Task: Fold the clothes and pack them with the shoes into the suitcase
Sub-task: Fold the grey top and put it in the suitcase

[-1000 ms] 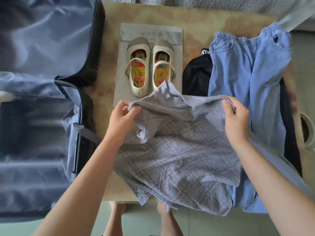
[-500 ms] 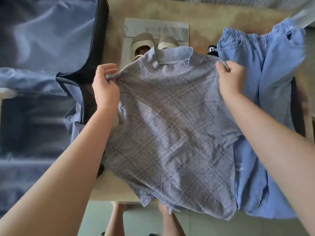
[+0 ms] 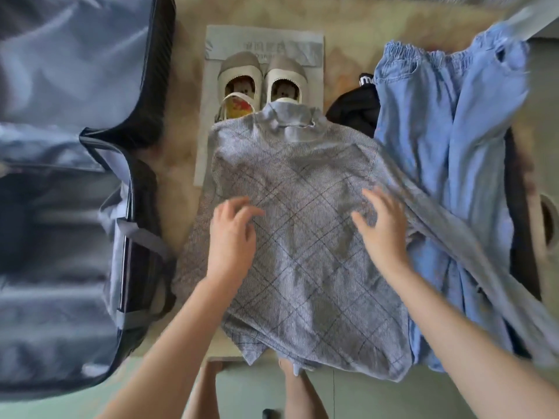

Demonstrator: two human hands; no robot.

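A grey checked top [image 3: 302, 237] lies spread flat on the table, its collar toward the shoes and one sleeve trailing right over the blue trousers [image 3: 453, 146]. My left hand [image 3: 233, 234] hovers or rests over its left side with fingers spread and relaxed. My right hand [image 3: 384, 225] is over its right side, fingers also loose and holding nothing. A pair of cream shoes [image 3: 263, 83] stands on a grey bag beyond the collar, partly covered by it. The open suitcase [image 3: 60, 207] lies at the left.
A black garment [image 3: 354, 110] lies between the shoes and the trousers. The beige table [image 3: 178, 164] ends near my legs, with green floor below. A grey bag [image 3: 266, 43] lies under the shoes. The suitcase's rim stands close to the top's left edge.
Both hands let go of the top's shoulders and drew back toward me over its middle. The top dropped from being held up to lying flat, uncovering most of the shoes.
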